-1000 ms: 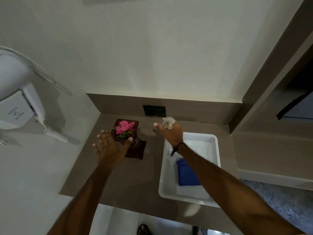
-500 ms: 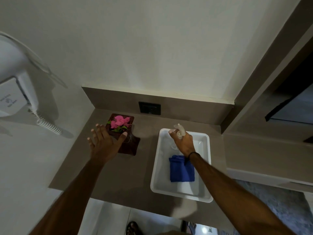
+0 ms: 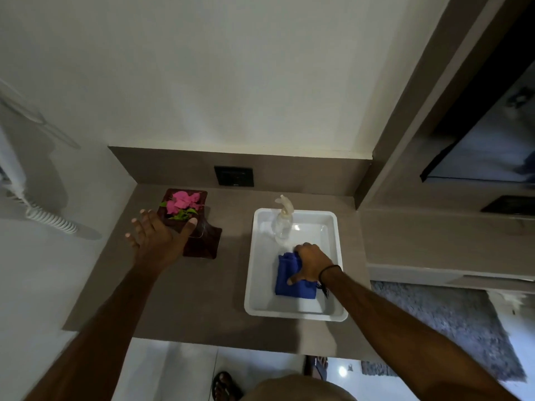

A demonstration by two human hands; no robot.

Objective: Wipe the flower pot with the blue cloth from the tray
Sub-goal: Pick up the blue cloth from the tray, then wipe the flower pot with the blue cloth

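Right hand (image 3: pixel 311 263) has let go of the spray bottle (image 3: pixel 283 224), now standing in the white tray (image 3: pixel 337 244) just beyond its fingers, and dropped onto the blue cloth (image 3: pixel 285 280). Fingers curl over the cloth's far edge, thumb pressed on top: pickup starting, not lifted yet. Left hand (image 3: pixel 157 241) open, fingers spread, thumb touching the flower pot (image 3: pixel 202 241) on the table (image 3: pixel 185 299), holding nothing. Cloth's right part hidden under wrist; grip underneath not visible.

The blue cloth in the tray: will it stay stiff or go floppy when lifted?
Probably floppy: the cloth already bunches under the right hand. Likely light, and its folds may fall open once it leaves the tray.
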